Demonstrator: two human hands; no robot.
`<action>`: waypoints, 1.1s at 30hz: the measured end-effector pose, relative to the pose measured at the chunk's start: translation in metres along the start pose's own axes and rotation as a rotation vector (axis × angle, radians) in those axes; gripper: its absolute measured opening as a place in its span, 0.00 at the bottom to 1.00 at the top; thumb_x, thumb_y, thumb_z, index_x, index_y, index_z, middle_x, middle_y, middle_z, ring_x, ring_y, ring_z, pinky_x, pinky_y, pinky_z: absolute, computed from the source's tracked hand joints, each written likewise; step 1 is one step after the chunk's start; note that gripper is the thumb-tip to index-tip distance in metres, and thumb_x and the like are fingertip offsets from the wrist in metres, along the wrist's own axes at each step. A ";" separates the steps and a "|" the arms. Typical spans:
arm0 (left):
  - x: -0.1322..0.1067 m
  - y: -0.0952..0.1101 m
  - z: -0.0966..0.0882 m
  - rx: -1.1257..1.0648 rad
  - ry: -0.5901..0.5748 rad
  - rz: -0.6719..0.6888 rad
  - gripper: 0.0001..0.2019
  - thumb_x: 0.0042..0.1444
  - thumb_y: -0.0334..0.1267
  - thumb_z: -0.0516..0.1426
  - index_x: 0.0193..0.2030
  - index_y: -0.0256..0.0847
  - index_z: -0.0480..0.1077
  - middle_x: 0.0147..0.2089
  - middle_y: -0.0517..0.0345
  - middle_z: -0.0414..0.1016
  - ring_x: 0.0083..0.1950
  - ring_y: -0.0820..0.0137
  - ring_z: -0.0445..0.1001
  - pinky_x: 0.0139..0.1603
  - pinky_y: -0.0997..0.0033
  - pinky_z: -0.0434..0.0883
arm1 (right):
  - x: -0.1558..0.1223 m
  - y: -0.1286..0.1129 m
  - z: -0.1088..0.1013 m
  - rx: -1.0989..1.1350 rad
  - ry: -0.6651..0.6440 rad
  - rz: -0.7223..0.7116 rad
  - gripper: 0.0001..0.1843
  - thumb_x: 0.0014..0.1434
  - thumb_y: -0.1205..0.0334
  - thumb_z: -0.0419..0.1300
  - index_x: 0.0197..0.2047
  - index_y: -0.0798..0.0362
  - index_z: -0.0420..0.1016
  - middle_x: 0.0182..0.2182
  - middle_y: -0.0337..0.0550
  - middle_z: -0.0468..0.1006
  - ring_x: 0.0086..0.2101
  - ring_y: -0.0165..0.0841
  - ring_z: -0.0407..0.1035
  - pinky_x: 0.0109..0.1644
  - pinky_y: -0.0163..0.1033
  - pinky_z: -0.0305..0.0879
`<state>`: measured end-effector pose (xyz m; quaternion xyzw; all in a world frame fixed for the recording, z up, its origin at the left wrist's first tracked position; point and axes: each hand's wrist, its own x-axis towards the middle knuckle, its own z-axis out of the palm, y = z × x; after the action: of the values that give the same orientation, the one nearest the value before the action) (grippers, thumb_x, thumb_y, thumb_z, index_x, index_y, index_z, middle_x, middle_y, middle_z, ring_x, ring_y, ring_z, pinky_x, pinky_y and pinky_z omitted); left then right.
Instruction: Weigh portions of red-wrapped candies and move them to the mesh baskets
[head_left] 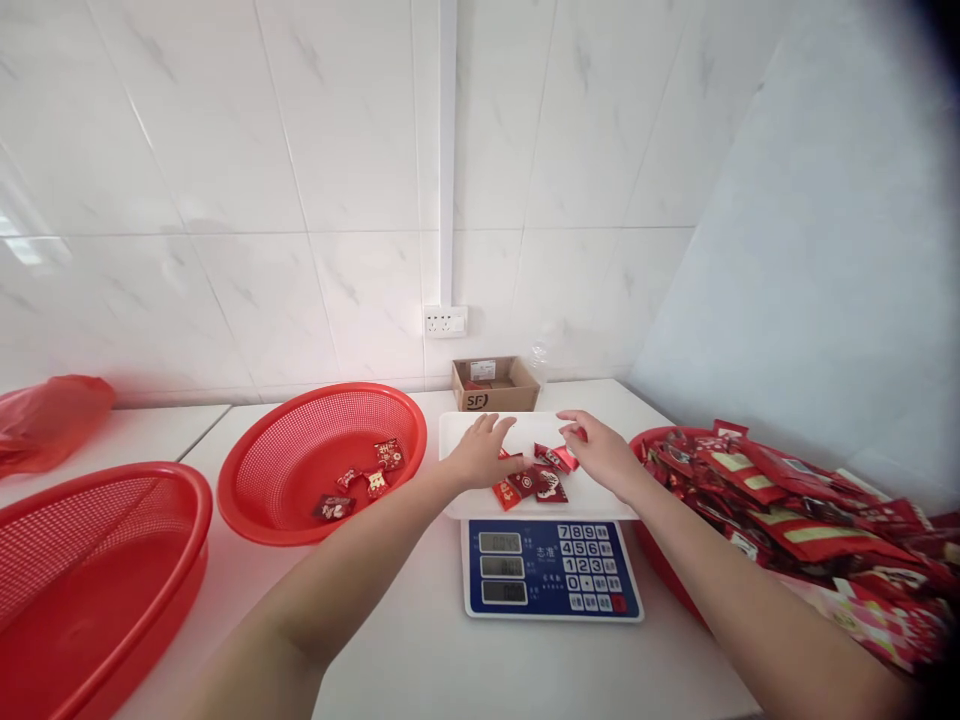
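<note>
Head cam view here, both arms reaching out over a white counter. The left hand is hovering over a white tray with its fingers spread, thumb stretched toward a small pile of red foil-wrapped sweets in the middle of the tray. The right hand is just on the far side of that pile, fingers pressed together and pointing left, with the fingertips right by a sweet at the tray's back edge. Can't tell if they're pinching it or just next to it.

The tray sits on a blue-panelled digital scale. To the left there's a red mesh basket with a few loose sweets in it, and another red mesh basket nearer the camera. On the right, a red basin is heaped with red packets. Behind the tray sits a small cardboard box, below a wall socket.
</note>
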<state>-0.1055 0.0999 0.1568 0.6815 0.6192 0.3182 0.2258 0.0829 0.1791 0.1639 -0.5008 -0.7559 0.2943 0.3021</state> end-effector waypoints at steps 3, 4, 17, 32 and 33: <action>-0.002 -0.007 0.001 0.185 -0.168 -0.020 0.47 0.47 0.59 0.61 0.68 0.37 0.50 0.72 0.37 0.42 0.72 0.46 0.34 0.68 0.44 0.41 | 0.002 0.012 0.002 -0.093 -0.065 0.030 0.17 0.53 0.67 0.54 0.46 0.51 0.75 0.38 0.45 0.79 0.38 0.37 0.72 0.47 0.42 0.64; -0.003 -0.007 0.003 0.238 -0.214 -0.029 0.47 0.49 0.61 0.58 0.69 0.37 0.48 0.72 0.37 0.40 0.72 0.46 0.34 0.68 0.44 0.42 | 0.003 0.014 0.004 -0.109 -0.091 0.029 0.16 0.53 0.68 0.54 0.44 0.51 0.75 0.38 0.45 0.79 0.38 0.37 0.72 0.47 0.42 0.64; -0.020 -0.006 -0.017 0.179 -0.130 -0.045 0.36 0.61 0.52 0.50 0.70 0.36 0.44 0.72 0.39 0.42 0.72 0.57 0.43 0.68 0.55 0.50 | -0.015 0.025 -0.007 -0.021 -0.088 -0.072 0.19 0.55 0.61 0.51 0.48 0.50 0.73 0.47 0.46 0.78 0.47 0.38 0.72 0.53 0.44 0.66; -0.065 -0.011 -0.045 0.203 -0.139 -0.121 0.34 0.63 0.52 0.49 0.70 0.38 0.45 0.73 0.46 0.40 0.73 0.60 0.39 0.69 0.56 0.46 | -0.062 0.052 -0.044 0.104 0.046 0.137 0.19 0.49 0.51 0.56 0.43 0.46 0.76 0.49 0.43 0.77 0.51 0.45 0.69 0.56 0.49 0.65; -0.065 -0.011 -0.043 0.204 -0.148 -0.122 0.34 0.63 0.53 0.49 0.70 0.40 0.45 0.73 0.47 0.40 0.73 0.60 0.39 0.69 0.55 0.47 | -0.063 0.052 -0.044 0.092 0.052 0.126 0.18 0.49 0.51 0.56 0.42 0.46 0.76 0.49 0.43 0.77 0.50 0.45 0.69 0.55 0.50 0.65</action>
<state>-0.1458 0.0330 0.1692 0.6835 0.6704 0.1883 0.2192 0.1659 0.1436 0.1426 -0.5404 -0.7004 0.3340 0.3253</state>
